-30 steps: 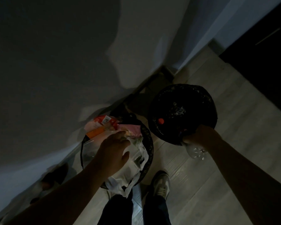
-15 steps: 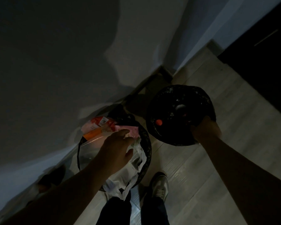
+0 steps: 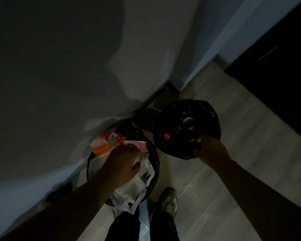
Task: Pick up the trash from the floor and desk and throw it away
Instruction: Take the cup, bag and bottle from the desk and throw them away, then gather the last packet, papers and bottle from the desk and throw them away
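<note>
Two round bins lined with black bags stand on the pale floor by the wall. The left bin [image 3: 155,164] is heaped with trash: a pink wrapper [image 3: 140,145], an orange packet [image 3: 101,148] and a white plastic bag [image 3: 129,193] hanging over its near side. My left hand [image 3: 122,162] lies palm down on that heap, thumb apart from the fingers. In the right bin [image 3: 214,115] lie a bottle with a grey cap and red label [image 3: 188,123] and a red cap [image 3: 166,136]. My right hand [image 3: 210,150] grips the near rim of the right bin.
The room is dim. A grey wall [image 3: 59,84] runs behind the bins and meets a corner at upper right. A dark panel [image 3: 276,84] fills the far right. My shoe [image 3: 169,200] and legs stand just in front of the bins.
My right hand held a clear bottle below the right bin's rim; the bottle now lies inside the bin and the hand is on the rim. The left hand stayed on the trash heap.
</note>
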A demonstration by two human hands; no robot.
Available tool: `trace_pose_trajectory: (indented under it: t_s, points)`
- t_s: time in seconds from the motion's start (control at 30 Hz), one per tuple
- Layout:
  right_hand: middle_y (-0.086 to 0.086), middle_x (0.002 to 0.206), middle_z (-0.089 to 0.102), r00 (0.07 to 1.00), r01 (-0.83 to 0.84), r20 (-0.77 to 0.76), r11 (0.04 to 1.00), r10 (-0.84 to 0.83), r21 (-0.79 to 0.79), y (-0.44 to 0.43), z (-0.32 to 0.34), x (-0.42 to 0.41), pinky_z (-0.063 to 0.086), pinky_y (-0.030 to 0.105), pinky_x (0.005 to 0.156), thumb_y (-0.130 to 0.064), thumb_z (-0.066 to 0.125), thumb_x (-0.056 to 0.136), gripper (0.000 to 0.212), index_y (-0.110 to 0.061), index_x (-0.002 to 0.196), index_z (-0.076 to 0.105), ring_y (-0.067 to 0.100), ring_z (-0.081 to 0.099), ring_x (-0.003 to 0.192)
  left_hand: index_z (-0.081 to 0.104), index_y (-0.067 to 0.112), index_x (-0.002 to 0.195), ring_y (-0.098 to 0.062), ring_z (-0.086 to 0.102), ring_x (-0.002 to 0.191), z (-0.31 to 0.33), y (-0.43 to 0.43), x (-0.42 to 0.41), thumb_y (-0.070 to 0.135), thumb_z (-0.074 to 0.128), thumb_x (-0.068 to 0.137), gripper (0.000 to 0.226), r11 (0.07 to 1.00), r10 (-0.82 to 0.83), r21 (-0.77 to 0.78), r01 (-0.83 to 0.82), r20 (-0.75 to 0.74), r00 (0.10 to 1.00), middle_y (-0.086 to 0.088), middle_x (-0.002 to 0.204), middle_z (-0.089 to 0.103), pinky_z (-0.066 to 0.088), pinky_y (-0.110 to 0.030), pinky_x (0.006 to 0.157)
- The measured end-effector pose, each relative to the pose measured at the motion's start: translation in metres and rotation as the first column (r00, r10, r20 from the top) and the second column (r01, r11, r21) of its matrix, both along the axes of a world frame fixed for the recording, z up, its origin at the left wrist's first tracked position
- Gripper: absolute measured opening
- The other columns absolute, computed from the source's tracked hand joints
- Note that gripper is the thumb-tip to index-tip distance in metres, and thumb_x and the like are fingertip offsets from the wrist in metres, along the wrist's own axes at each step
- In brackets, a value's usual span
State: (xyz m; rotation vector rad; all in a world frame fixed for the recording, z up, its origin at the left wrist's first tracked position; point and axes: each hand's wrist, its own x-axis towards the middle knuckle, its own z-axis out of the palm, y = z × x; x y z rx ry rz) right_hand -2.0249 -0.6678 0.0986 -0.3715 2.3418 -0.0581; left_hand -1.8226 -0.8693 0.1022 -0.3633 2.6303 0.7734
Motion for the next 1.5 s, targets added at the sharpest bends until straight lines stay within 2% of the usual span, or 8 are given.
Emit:
trace_pose_trajectory:
  t_s: [0.43,0.53,0.63,0.8,1.07,1.17,1.3,1.5]
  points:
    - [0.005,0.126,0.054,0.895,-0.434,-0.152,0.897,0.420,-0.079,-0.042,0.212,0.041,0.048,0.030,0.089,-0.031,0.055,0.090,0.042,-0.018,0.130,0.048,0.022,0.056,0.111,0.047,0.023,0.133,-0.014,0.050,0.118,0.208,-0.036,0.001,0.037,0.049,0.094,0.041,0.995,0.014,-0.103,-0.006,0.072,0.997,0.001,0.131,0.053,0.040,-0.024,0.100]
    - [0.003,0.129,0.053,0.881,-0.462,-0.180,0.878,0.438,-0.126,-0.050,0.272,0.050,0.046,0.030,0.094,-0.034,0.054,0.091,0.044,-0.018,0.132,0.047,0.018,0.054,0.116,0.053,0.012,0.131,-0.018,0.059,0.114,0.270,-0.036,0.009,0.034,0.069,0.084,0.054,0.984,0.045,-0.170,-0.057,-0.072,0.996,-0.008,0.126,0.059,0.044,-0.022,0.094]
    - [0.002,0.128,0.056,0.851,-0.516,-0.227,0.835,0.474,-0.189,-0.052,0.338,0.055,0.043,0.027,0.096,-0.035,0.054,0.092,0.044,-0.017,0.132,0.050,0.016,0.053,0.116,0.037,0.020,0.143,-0.013,0.046,0.127,0.333,-0.029,0.027,0.038,0.053,0.093,0.055,0.988,0.131,-0.081,-0.132,-0.023,0.991,0.000,0.140,0.047,0.030,-0.020,0.103]
    - [-0.001,0.113,0.060,0.766,-0.637,-0.355,0.707,0.536,-0.307,-0.050,0.455,0.040,0.042,0.023,0.086,-0.035,0.064,0.085,0.039,-0.019,0.120,0.058,0.016,0.056,0.107,0.043,0.024,0.140,-0.012,0.051,0.120,0.446,-0.027,0.036,0.040,0.057,0.091,0.054,0.958,0.214,-0.153,-0.243,-0.186,0.959,0.003,0.135,0.053,0.035,-0.020,0.101]
    - [-0.007,0.117,0.057,0.586,-0.810,-0.577,0.426,0.568,-0.403,-0.043,0.624,0.008,0.043,0.023,0.086,-0.042,0.068,0.082,0.050,-0.026,0.127,0.052,0.009,0.053,0.104,0.051,0.029,0.131,-0.007,0.057,0.100,0.609,0.029,0.037,0.042,0.060,0.087,0.046,0.824,0.291,-0.334,-0.458,-0.443,0.848,0.009,0.124,0.059,0.042,-0.018,0.090]
    - [-0.007,0.119,0.057,0.527,-0.849,-0.658,0.300,0.538,-0.434,-0.041,0.675,0.017,0.044,0.029,0.091,-0.041,0.069,0.080,0.053,-0.026,0.128,0.052,0.011,0.054,0.107,0.048,0.035,0.132,0.004,0.047,0.081,0.654,0.049,0.054,0.047,0.058,0.087,0.047,0.759,0.327,-0.379,-0.529,-0.480,0.814,0.017,0.125,0.056,0.035,-0.005,0.078]
    - [-0.010,0.117,0.056,0.466,-0.869,-0.728,0.108,0.502,-0.482,-0.048,0.733,0.048,0.047,0.031,0.091,-0.045,0.066,0.078,0.052,-0.030,0.125,0.053,0.009,0.054,0.103,0.048,0.037,0.129,0.005,0.053,0.100,0.709,0.076,0.095,0.050,0.057,0.085,0.047,0.652,0.398,-0.371,-0.661,-0.574,0.716,0.019,0.119,0.058,0.033,0.001,0.066]
    - [-0.016,0.115,0.057,0.339,-0.851,-0.810,-0.210,0.478,-0.481,-0.066,0.796,0.140,0.046,0.025,0.091,-0.043,0.067,0.080,0.046,-0.032,0.123,0.055,0.000,0.052,0.101,0.046,0.043,0.127,0.005,0.054,0.100,0.775,0.125,0.192,0.054,0.057,0.084,0.046,0.374,0.507,-0.406,-0.834,-0.663,0.550,0.024,0.118,0.056,0.046,-0.012,0.080]
